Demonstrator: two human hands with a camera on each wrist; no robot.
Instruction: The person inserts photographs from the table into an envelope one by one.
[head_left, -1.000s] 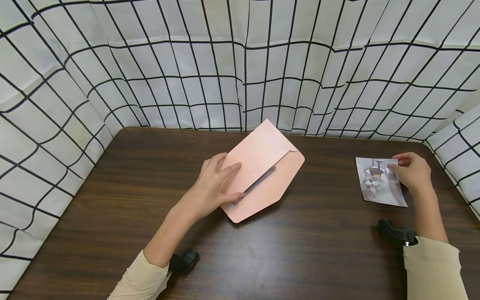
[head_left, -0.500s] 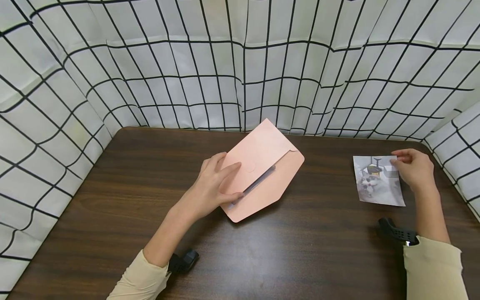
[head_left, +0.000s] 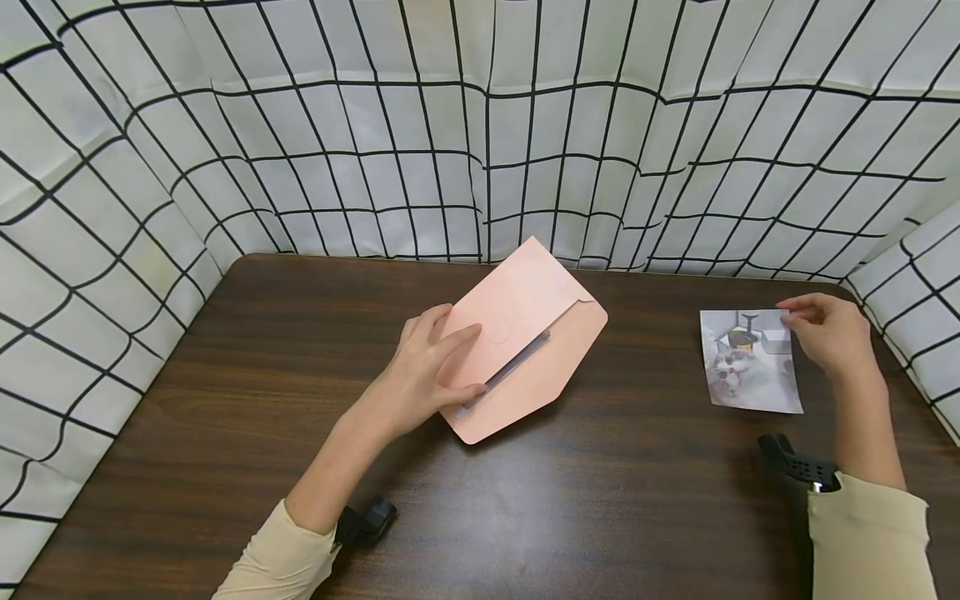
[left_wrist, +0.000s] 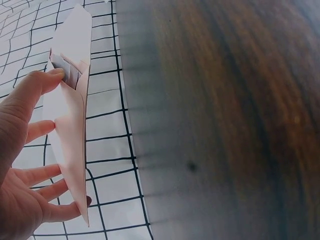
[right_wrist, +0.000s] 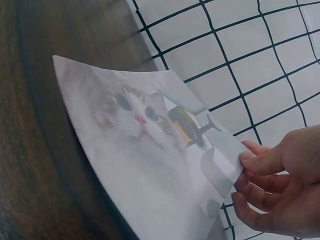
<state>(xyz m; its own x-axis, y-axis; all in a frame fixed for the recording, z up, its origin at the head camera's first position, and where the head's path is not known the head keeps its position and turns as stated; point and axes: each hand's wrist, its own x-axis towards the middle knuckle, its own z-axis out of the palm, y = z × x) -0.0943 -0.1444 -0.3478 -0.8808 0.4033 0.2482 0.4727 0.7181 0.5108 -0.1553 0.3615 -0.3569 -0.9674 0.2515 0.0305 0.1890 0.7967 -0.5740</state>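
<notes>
A pink envelope [head_left: 525,321] is tilted above the middle of the table in the head view, its pointed flap open. My left hand [head_left: 425,371] grips its near left side, with the fingers spread over the front. In the left wrist view the left thumb [left_wrist: 47,80] presses on greyish sheets [left_wrist: 70,74] showing in the envelope's opening. Over at the right, my right hand [head_left: 834,333] pinches a corner of a photo print [head_left: 750,362] between thumb and fingers. The right wrist view shows a cat's face and a dark stemmed object printed on the photo [right_wrist: 145,145].
Beneath both hands lies a dark wood table [head_left: 300,333] with rounded far corners. A white cloth with black grid lines [head_left: 420,125] rises behind it and along both sides. Black straps with small devices [head_left: 367,521] are worn at both wrists.
The right hand has shifted a little left and away from me with the photo, which now lies straighter to the view. The left hand and envelope have hardly moved.
</notes>
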